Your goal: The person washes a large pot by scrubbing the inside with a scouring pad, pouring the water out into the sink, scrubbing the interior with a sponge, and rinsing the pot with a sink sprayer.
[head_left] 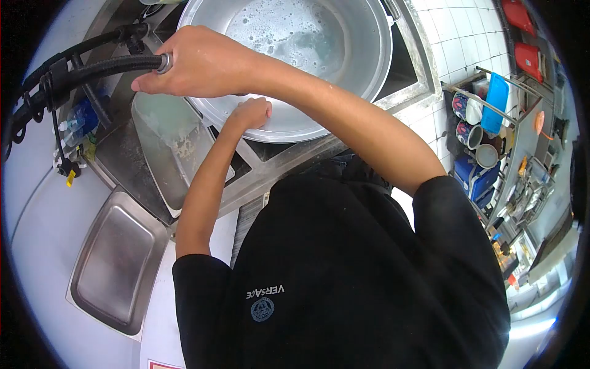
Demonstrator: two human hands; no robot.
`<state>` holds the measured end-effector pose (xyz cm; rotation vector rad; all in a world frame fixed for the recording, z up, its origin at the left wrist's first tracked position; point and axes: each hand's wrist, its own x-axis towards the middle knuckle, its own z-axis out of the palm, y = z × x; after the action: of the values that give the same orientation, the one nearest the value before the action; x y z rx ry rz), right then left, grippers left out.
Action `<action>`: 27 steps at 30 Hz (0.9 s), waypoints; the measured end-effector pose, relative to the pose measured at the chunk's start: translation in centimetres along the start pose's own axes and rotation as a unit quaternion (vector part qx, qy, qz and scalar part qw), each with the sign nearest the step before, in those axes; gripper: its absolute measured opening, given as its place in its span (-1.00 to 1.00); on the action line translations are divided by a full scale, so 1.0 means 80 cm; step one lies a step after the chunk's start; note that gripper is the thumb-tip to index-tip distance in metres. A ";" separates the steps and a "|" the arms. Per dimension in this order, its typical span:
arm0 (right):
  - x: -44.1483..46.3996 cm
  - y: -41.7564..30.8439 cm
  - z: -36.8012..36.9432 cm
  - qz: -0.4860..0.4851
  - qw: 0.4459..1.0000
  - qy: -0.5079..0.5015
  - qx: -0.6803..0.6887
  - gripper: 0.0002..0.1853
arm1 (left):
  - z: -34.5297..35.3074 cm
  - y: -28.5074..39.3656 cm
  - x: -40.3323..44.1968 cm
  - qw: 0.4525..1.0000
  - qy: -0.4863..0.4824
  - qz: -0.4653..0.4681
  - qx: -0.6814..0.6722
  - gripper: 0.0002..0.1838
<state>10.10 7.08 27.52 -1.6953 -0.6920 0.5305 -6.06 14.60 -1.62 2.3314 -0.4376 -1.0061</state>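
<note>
My right hand (200,61) reaches across to the left, closed around the end of a black hose (117,67), just past its metal collar (165,63). The part inside the fist is hidden. Below that wrist, my left hand (252,114) is curled into a fist at the near inner side of a large round aluminium basin (362,80). Whatever it grips, if anything, does not show. Sudsy water (289,34) covers the basin's bottom. Left of the basin, under the right hand, a rectangular metal tray (169,132) holds cloudy liquid or wet residue.
A stainless steel pan (114,264) lies at the lower left. Metal framing (424,67) surrounds the basin. At the right, a rack holds a blue tray (495,101) and several pots (469,134); red containers (528,60) stand beyond. Small bottles (75,126) sit by the left wall.
</note>
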 end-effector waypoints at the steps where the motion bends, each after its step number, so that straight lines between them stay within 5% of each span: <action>1: -0.001 -0.004 -0.003 0.028 0.999 -0.029 -0.002 -0.12 | -0.003 0.002 -0.001 1.000 -0.003 0.001 -0.001 -0.84; 18: 0.000 0.005 0.004 -0.024 0.999 0.020 -0.004 -0.30 | -0.047 0.044 -0.025 0.997 -0.001 0.001 -0.077 -0.81; 27: -0.002 0.001 -0.002 0.020 1.000 -0.012 0.014 -0.39 | 0.050 0.078 0.037 0.995 -0.034 0.056 -0.079 -0.68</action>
<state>10.10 6.88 27.48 -1.6824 -0.6657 0.5871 -7.54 6.71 -1.76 2.1142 -0.4909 -1.0300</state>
